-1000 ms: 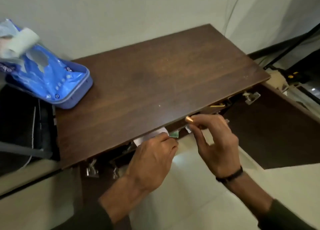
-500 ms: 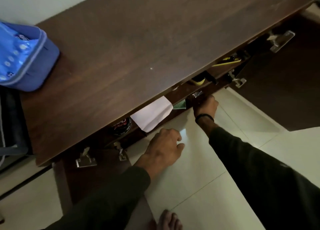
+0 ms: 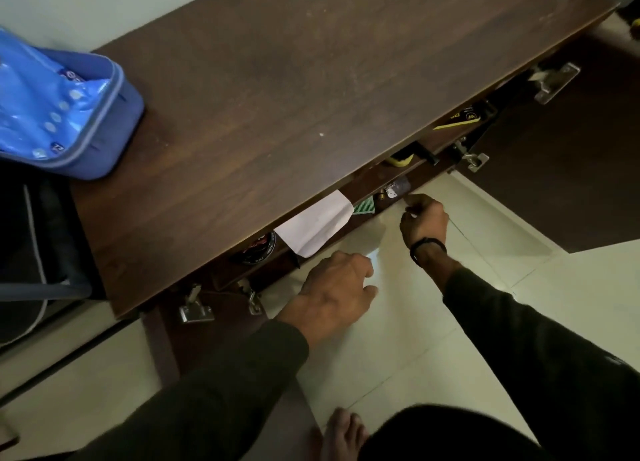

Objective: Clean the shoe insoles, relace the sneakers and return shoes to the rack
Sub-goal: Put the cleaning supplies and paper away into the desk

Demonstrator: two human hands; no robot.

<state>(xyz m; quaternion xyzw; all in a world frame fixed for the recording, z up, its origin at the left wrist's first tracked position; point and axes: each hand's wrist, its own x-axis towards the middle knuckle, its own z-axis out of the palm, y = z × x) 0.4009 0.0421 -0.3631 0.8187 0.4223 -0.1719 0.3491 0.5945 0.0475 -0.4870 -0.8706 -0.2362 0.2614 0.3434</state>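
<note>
Below, left hand (image 3: pixel 337 284) loose, right hand (image 3: pixel 423 219) at cabinet (image 3: pixel 277 89) edge

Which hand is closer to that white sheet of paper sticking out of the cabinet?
The left hand. It sits just below the white paper, near its lower corner. The right hand is off to the paper's right, past the green item, reaching toward the shelf edge.

Very little is reading clearly here. The blue wipes pack (image 3: pixel 45 103) lying on the counter (image 3: pixel 277 79) is showing a small "72" near its lower edge and part of a white logo near its top, too cut off to read. The round tin (image 3: pixel 258 249) under the counter edge is carrying red and white lettering, too blurred to read. The yellow-and-black item (image 3: pixel 462 117) is showing a small emblem, also illegible.
</note>
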